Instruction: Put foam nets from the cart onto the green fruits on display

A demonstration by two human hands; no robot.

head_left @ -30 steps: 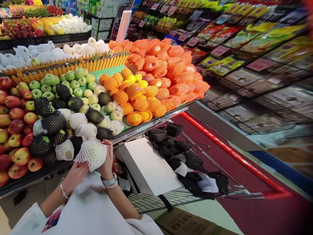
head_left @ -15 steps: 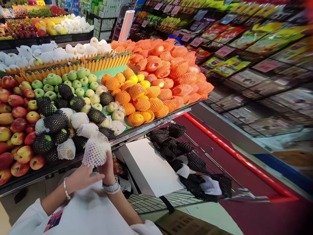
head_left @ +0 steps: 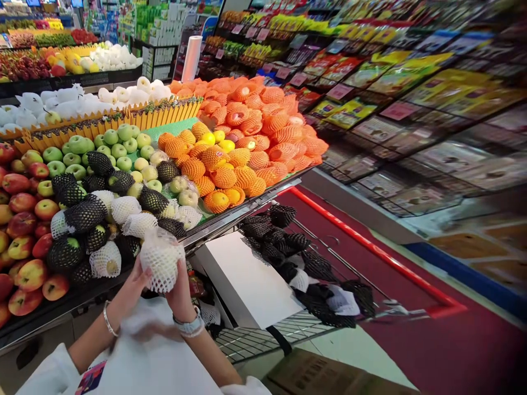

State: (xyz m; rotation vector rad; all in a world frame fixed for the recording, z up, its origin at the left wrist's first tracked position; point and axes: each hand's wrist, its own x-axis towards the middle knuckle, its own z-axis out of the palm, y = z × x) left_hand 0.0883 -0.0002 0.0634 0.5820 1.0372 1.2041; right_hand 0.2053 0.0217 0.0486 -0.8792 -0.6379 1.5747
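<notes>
Rough foam netting [head_left: 161, 266], glossy apples [head_left: 31, 276], metal edge [head_left: 247, 210]

No lettering can be read with certainty: the dark characters printed on the brown cardboard box [head_left: 329, 376] are too blurred, and so is the print on the flat rectangular pink price cards [head_left: 399, 110] along the black wire shelves [head_left: 376, 204] and on the shiny yellow-and-green plastic packets [head_left: 349, 114]. A small round red sticker [head_left: 218, 154] marks one fruit in orange foam netting [head_left: 211, 163], its wording too tiny to make out.
</notes>
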